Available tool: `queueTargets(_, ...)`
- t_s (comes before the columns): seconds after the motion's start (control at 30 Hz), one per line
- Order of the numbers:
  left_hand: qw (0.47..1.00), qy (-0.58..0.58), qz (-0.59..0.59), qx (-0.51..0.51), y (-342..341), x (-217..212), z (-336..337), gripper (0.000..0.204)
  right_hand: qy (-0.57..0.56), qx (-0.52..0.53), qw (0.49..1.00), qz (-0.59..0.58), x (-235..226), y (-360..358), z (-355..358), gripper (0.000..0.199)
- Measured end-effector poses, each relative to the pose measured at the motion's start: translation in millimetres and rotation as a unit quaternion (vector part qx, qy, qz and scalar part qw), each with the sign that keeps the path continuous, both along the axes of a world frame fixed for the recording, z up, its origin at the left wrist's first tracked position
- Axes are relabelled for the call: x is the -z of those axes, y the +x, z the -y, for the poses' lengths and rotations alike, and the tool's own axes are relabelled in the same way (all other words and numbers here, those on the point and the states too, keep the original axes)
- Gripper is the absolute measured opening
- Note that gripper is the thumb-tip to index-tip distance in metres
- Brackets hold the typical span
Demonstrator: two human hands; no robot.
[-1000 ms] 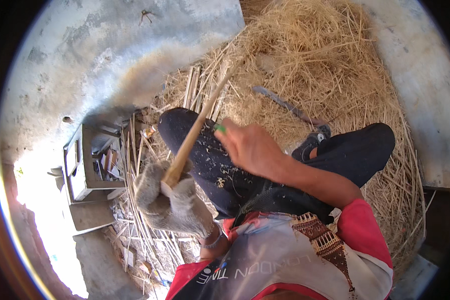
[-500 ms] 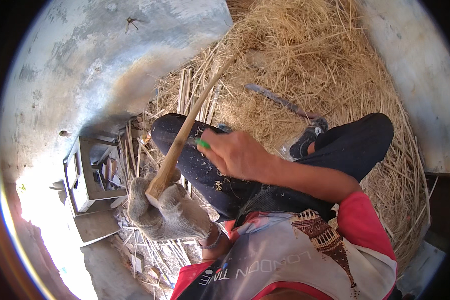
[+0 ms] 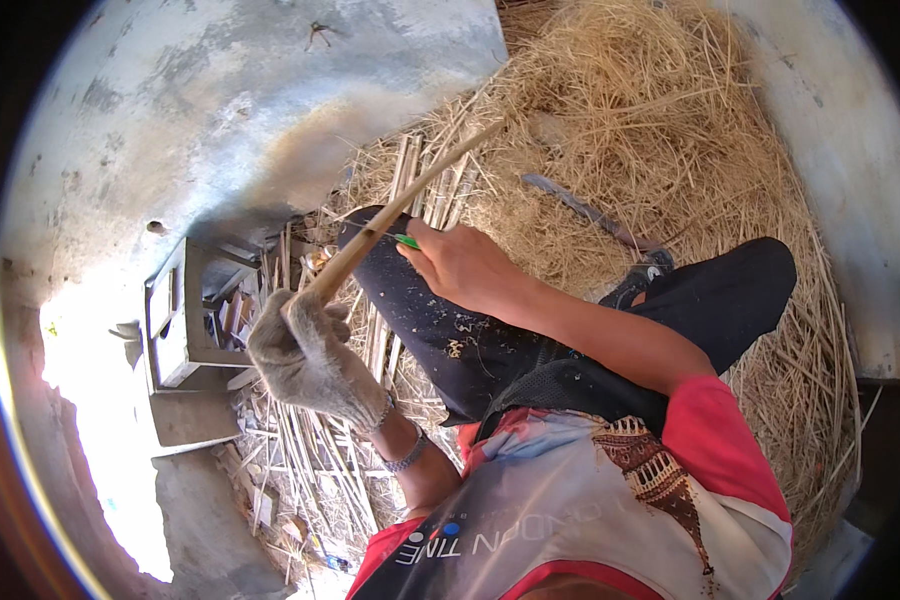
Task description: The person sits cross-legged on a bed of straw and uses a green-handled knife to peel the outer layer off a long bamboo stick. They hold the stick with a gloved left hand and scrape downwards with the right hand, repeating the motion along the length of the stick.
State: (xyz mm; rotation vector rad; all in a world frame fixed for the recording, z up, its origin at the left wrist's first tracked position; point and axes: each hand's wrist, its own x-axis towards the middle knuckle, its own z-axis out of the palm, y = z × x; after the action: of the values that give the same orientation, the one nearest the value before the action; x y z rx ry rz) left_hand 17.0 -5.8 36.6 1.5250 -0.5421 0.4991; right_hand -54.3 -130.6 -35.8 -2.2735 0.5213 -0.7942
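Observation:
My left hand (image 3: 315, 355), in a grey knitted work glove, is closed round the thick near end of a long, tapering bamboo strip (image 3: 440, 168). The strip slants up and away to the right, past my bent knee. My right hand (image 3: 465, 268) is bare and grips a small green-handled knife (image 3: 407, 241), most of its handle hidden in the fist. Its thin blade lies against the strip's side, by a dark mark, a little beyond the glove.
Loose straw (image 3: 630, 90) covers the floor ahead. A long, dark curved blade (image 3: 580, 205) lies on it near my foot. Cut strips (image 3: 435, 180) lie beyond my knee. An open wooden box (image 3: 185, 330) stands at left, beside a worn wall (image 3: 200, 110).
My right hand and the knife have moved slightly farther away along the strip. The gloved hand has risen a little and turned, and the strip now slants lower to the right.

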Motion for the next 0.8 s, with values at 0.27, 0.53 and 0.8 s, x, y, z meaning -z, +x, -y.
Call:
queueTargets(0.27,0.991,0.044,-0.061,0.115,-33.8,-10.1,5.5,0.023,-0.008,-0.032,0.999,0.028,-48.4,-45.7,-48.8,0.018)
queueTargets(0.53,0.989,0.076,-0.031,0.125,-34.9,-3.8,0.8,0.022,-0.011,0.039,0.997,-0.073,-11.3,-45.9,-5.6,0.022)
queueTargets(0.8,0.981,0.119,0.036,0.15,-19.4,-8.2,2.1,0.026,-0.011,0.076,0.988,-0.135,27.7,-58.3,14.1,0.024)
